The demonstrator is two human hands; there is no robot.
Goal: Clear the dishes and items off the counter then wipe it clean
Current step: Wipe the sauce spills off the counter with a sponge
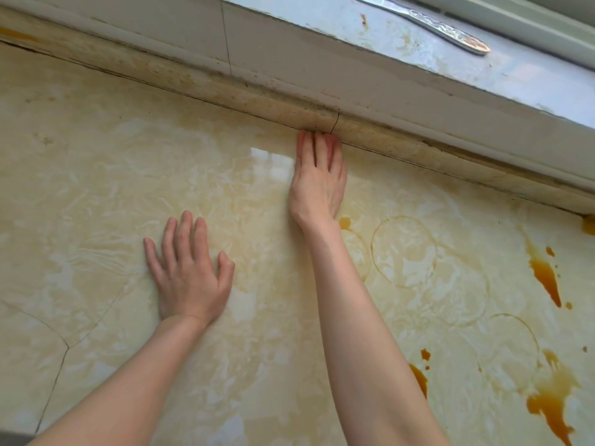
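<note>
Your counter (pixel 128 162) is glossy, smooth cream marble-look stone with hairline cracks, its raised back edge (pixel 225 88) duller and grimy, and the utensil handle (pixel 450 30) on the sill is shiny embossed metal.

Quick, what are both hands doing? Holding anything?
Left hand: open, flat on the counter, holding nothing.
Right hand: open, fingers straight at the counter's back edge, holding nothing.

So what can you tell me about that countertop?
The countertop looks like glossy, cream, marble-patterned stone. Thin cracks run across its near left part. Orange spills and faint ring marks stain the right side. The left hand lies flat on it; the right hand reaches its fingertips to the raised back edge.
</note>
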